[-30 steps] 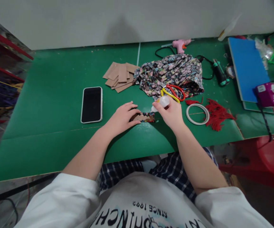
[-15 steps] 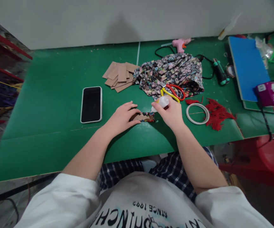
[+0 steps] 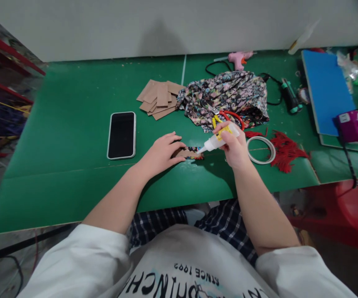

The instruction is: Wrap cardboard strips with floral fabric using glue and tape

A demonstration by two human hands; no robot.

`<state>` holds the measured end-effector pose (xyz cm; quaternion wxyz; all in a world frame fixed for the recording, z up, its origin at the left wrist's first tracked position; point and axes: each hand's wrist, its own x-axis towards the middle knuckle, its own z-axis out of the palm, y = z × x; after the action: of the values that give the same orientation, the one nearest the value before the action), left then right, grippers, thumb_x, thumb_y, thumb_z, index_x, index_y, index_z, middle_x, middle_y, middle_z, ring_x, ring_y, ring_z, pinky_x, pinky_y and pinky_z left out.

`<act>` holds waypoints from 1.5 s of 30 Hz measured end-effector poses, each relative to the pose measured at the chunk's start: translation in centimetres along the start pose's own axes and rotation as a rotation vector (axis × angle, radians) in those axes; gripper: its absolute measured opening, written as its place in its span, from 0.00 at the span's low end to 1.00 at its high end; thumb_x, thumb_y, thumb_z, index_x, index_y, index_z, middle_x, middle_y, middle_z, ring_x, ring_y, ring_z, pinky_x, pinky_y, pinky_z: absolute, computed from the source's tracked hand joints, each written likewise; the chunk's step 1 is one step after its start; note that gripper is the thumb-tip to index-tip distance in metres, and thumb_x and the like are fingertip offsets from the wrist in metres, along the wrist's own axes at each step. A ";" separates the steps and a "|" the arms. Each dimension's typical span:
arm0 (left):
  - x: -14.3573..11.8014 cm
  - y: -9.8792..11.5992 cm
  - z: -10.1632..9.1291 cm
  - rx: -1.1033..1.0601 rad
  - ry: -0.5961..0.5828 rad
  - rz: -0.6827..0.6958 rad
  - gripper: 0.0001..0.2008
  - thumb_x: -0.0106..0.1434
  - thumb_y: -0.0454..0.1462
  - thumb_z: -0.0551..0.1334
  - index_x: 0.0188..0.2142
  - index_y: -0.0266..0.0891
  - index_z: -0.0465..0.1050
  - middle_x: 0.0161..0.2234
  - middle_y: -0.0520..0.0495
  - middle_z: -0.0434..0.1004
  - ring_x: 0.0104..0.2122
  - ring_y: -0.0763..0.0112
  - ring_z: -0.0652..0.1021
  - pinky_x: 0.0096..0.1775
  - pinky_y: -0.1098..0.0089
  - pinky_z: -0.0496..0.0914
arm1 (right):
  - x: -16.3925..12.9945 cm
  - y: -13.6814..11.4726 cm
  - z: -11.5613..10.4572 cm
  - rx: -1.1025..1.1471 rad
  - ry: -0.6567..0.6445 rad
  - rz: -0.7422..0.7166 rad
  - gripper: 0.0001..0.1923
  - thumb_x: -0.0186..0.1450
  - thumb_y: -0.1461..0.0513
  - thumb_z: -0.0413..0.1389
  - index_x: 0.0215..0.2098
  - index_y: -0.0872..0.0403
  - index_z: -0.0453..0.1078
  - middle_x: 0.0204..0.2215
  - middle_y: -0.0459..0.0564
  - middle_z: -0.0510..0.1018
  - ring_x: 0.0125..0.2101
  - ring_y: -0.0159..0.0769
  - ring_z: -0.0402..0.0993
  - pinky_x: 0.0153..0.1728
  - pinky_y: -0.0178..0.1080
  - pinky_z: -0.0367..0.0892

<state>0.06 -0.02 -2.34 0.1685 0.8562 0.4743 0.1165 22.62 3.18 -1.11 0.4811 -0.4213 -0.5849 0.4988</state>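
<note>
Green worktop (image 3: 73, 95) before us: one phone (image 3: 121, 135). Our left hand (image 3: 163, 152) pins one strip (image 3: 188, 154) to its right; our right hand (image 3: 237, 148), clamped on one bottle (image 3: 216, 141), is beyond.

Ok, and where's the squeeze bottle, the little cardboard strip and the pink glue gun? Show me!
Squeeze bottle (image 3: 214, 142): head view, on its white body.
Cardboard strip (image 3: 189, 153): head view, on its bare brown middle.
Pink glue gun (image 3: 236, 61): head view, on its pink body.
</note>
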 end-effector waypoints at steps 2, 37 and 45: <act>0.0 0.0 0.0 0.012 -0.010 -0.005 0.21 0.59 0.48 0.59 0.47 0.39 0.69 0.53 0.39 0.64 0.58 0.52 0.60 0.57 0.53 0.57 | 0.1 0.2 -0.1 0.021 -0.012 0.020 0.21 0.52 0.41 0.52 0.30 0.49 0.64 0.20 0.42 0.61 0.16 0.25 0.52 0.15 0.33 0.48; 0.0 0.2 -0.1 0.007 -0.006 -0.017 0.20 0.59 0.48 0.59 0.47 0.39 0.69 0.53 0.39 0.65 0.58 0.52 0.60 0.57 0.52 0.57 | -1.0 -0.7 1.1 -0.649 -0.099 -0.235 0.13 0.56 0.52 0.56 0.25 0.53 0.67 0.22 0.44 0.74 0.21 0.30 0.68 0.24 0.34 0.61; 0.1 0.3 -0.2 0.015 -0.016 -0.018 0.20 0.59 0.47 0.60 0.47 0.39 0.69 0.53 0.39 0.65 0.58 0.52 0.61 0.56 0.53 0.58 | -1.0 -0.5 1.0 -0.675 -0.117 -0.302 0.12 0.56 0.52 0.56 0.25 0.53 0.67 0.22 0.44 0.74 0.22 0.29 0.68 0.25 0.33 0.61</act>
<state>0.32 -0.07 -2.04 0.1670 0.8540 0.4815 0.1047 21.76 1.98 -0.76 0.3489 -0.4361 -0.7986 0.2245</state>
